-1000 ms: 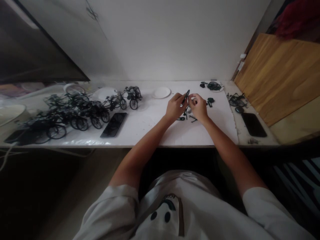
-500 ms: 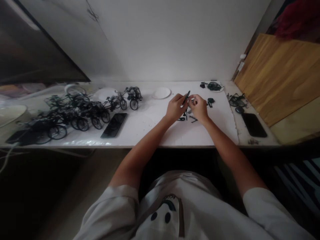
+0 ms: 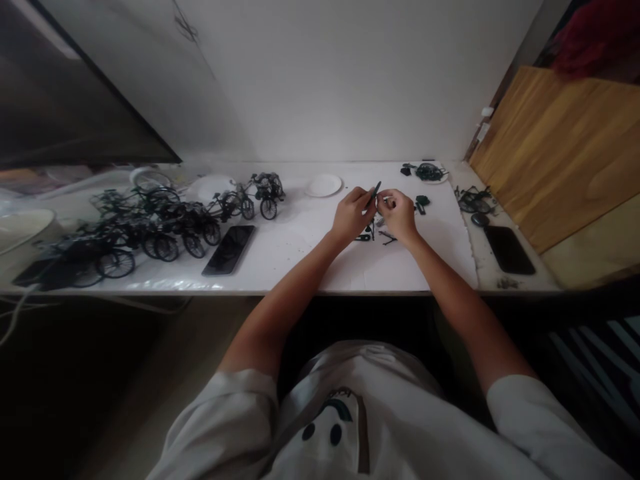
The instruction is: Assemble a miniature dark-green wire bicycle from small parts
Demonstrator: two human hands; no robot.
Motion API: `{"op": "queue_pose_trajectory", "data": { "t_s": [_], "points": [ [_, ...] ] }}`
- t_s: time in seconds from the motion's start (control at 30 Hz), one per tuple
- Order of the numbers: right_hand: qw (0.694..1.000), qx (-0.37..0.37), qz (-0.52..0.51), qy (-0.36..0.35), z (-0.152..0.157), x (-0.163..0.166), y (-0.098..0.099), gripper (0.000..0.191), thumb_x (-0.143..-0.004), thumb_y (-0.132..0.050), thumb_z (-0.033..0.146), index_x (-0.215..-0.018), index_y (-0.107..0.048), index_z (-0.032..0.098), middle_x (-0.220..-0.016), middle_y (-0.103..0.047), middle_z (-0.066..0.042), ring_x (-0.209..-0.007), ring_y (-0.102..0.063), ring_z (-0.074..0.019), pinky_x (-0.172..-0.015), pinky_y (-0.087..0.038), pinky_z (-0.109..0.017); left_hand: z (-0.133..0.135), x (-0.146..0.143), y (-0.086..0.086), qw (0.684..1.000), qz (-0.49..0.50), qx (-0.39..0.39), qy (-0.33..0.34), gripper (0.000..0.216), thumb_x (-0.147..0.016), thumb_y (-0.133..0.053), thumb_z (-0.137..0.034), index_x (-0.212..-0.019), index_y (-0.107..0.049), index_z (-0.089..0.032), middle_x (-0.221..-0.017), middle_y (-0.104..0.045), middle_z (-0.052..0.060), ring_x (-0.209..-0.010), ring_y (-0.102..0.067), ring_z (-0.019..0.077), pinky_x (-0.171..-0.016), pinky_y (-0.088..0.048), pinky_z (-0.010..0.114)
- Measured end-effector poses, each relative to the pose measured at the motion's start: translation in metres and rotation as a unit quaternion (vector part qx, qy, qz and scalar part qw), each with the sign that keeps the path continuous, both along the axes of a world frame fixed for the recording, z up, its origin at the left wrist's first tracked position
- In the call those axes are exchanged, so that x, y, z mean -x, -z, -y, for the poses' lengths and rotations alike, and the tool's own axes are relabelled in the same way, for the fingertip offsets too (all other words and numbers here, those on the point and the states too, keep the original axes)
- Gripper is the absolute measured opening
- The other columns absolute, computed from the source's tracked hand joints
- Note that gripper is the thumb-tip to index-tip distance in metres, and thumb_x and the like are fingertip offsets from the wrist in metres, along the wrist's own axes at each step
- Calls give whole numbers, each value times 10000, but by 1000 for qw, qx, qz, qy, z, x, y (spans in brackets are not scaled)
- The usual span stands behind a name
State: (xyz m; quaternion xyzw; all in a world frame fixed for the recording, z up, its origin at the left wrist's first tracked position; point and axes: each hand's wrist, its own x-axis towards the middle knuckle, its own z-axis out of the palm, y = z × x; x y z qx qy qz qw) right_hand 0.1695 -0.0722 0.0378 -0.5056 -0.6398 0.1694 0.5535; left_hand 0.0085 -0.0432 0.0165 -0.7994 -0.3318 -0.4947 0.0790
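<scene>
Over the middle of the white table (image 3: 300,253) my left hand (image 3: 351,215) pinches a small dark wheel-like part (image 3: 374,193), held edge-on and sticking up between the hands. My right hand (image 3: 400,213) is closed beside it, its fingertips touching the same part and pinching a tiny pale piece. Several small black loose parts (image 3: 373,235) lie on the table just under the hands.
Several dark model bicycles (image 3: 150,223) crowd the table's left. A black phone (image 3: 229,249) lies left of centre, another phone (image 3: 509,249) at the right. A white dish (image 3: 323,185) and heaps of dark parts (image 3: 427,173) sit at the back. A wooden board (image 3: 560,147) leans at the right.
The hands stay together on the small part with only slight finger shifts. The view has barely moved.
</scene>
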Motion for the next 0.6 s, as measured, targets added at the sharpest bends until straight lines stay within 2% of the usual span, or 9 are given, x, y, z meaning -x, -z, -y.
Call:
{"op": "queue_pose_trajectory", "data": {
  "t_s": [0.2, 0.37, 0.5, 0.6],
  "points": [
    [999, 28, -26, 1, 1, 1, -2, 103, -938, -698, 292, -901, -707, 197, -561, -409, 82, -535, -358, -123, -559, -289, -298, -1, 1, 1, 1000, 0, 19, 4, 344, -1085, -540, -272, -1324, -751, -144, -988, -722, 120, -839, -670, 185, -768, -572, 322],
    [999, 23, -40, -11, 2, 1, -2, 109, -958, -690, 295, -925, -709, 192, -577, -437, 74, -526, -373, -121, -559, -302, -302, 1, -1, -1, 999, 25, 16, 14, 339, -1082, -557, -284, -1330, -755, -165, -1004, -743, 113, -856, -685, 176, -795, -593, 322],
    [1000, -6, -24, -12, 4, -1, -1, 161, -1001, -655, 383, -970, -682, 227, -574, -417, 80, -529, -379, -131, -573, -298, -306, 2, -4, -4, 990, 114, 74, 37, 283, -1064, -603, -327, -1210, -790, -174, -1023, -751, 116, -880, -697, 175, -820, -626, 309],
    [1000, -20, 14, -12, 5, -2, 1, 182, -1011, -632, 414, -978, -670, 240, -575, -431, 79, -529, -389, -136, -594, -310, -312, -5, -2, -4, 956, 241, 158, 53, 292, -1019, -688, -426, -1126, -789, -173, -1046, -758, 112, -891, -722, 176, -775, -648, 277]
  ]
}}
